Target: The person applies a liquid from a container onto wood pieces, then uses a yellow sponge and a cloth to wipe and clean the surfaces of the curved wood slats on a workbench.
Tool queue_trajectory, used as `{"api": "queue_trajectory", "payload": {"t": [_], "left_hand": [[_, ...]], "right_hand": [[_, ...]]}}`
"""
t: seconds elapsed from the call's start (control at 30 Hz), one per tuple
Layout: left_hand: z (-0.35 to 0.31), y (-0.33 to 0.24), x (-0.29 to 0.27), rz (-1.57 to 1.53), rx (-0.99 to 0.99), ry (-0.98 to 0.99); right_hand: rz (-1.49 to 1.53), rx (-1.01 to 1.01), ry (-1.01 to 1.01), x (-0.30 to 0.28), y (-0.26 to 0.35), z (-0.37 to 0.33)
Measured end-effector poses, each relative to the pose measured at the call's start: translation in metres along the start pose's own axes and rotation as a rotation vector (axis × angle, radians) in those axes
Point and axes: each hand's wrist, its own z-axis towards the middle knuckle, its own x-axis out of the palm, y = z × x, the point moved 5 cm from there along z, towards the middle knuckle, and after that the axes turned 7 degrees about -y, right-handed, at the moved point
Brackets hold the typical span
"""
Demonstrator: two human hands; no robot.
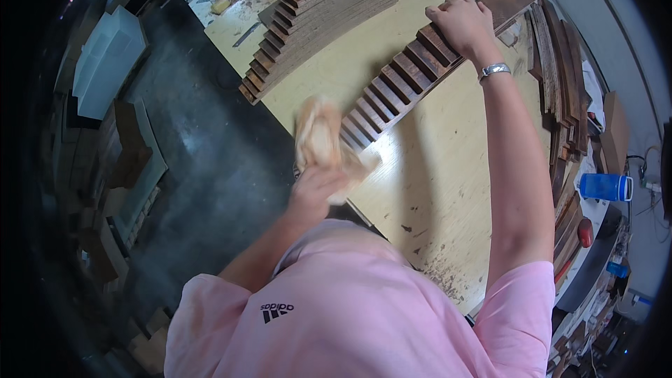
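Observation:
My left hand (316,190) is closed around a crumpled cream-coloured cloth (318,126), slightly blurred, at the near end of a stepped row of brown wooden pieces (399,84). Whether the cloth touches the wood I cannot tell. My right hand (463,26), with a silver band at its wrist, curls over the far end of this row, its fingers wrapped on the wood. Past that hand a flat dark brown board (509,5) reaches to the upper right. The row lies slantwise over a pale yellow worktop (448,161).
Another stepped stack of boards (350,0) covers the worktop's far left. More dark boards (560,77) lean along the right side, near a blue plastic container (603,187). Left of the worktop's edge is dark floor (210,161), with white panels (108,63) beyond it.

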Motion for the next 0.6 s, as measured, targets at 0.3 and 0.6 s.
{"api": "queue_trajectory", "payload": {"t": [0.3, 0.6], "left_hand": [[-0.028, 0.08, -0.093, -0.032, -0.523, -0.432], [0.098, 0.037, -0.052, -0.004, -0.179, -0.075]], "right_hand": [[0.037, 0.012, -0.046, 0.003, -0.003, 0.0], [0.012, -0.003, -0.004, 0.002, -0.006, 0.006]]}}
